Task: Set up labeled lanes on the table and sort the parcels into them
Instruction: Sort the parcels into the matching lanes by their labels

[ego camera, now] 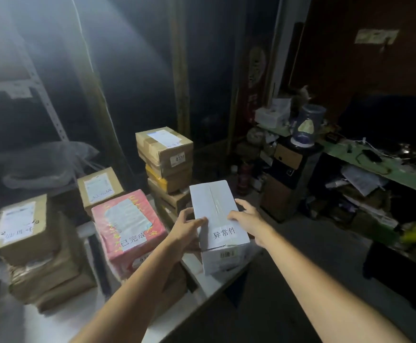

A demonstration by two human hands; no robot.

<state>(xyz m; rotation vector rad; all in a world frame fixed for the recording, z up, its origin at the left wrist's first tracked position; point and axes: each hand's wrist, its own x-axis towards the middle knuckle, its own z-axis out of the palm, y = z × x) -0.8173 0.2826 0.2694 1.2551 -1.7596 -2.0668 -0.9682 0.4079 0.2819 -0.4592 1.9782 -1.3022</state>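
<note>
Both hands clasp the white box (pixel 213 201) standing at the table's (pixel 212 280) right edge beside the red parcel (pixel 128 219), the left hand (pixel 187 226) curled round its left side and the right hand (pixel 249 219) round its right side, thumbs on top near its paper label (pixel 224 233).

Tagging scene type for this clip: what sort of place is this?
Probably a small parcel depot or storeroom: stacked cardboard parcels with shipping labels, a white box bearing a printed lane label, metal shelving behind, and a cluttered green counter.
</note>
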